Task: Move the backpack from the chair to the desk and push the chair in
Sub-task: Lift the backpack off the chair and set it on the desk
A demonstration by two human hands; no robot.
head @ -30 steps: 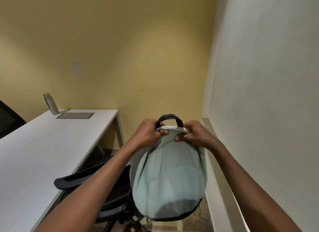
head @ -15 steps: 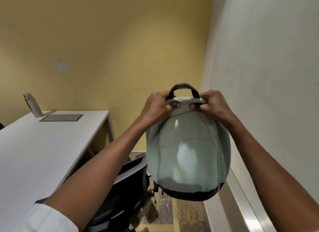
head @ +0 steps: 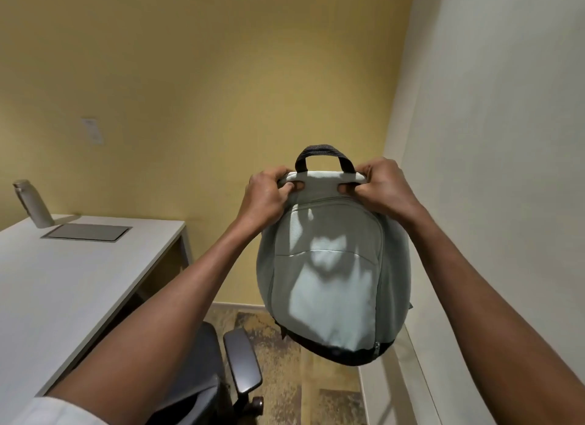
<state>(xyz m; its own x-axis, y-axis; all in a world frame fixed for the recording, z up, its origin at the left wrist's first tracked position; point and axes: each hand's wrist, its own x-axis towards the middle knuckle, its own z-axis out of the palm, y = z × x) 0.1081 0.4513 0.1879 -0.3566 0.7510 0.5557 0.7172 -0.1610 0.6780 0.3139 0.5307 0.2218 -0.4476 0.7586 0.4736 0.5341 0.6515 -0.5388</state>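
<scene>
Head view: pale green backpack (head: 332, 266) held up in mid-air, clear of chair (head: 221, 377) and worktop (head: 63, 282).
Left hand (head: 266, 197) and right hand (head: 384, 190) gripping its top edge, fingers (head: 292, 185) clamped on the fabric either side of the dark carry handle (head: 324, 154). Bottle (head: 33, 208) and grey panel (head: 85, 232) at the worktop's far end, well left of the backpack.

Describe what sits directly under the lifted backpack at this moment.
The backpack, held by the left hand and right hand, hangs in the air. Below it are patterned floor and a low white ledge. The chair stands to its left, not beneath. The floor behind the bag is hidden.
</scene>
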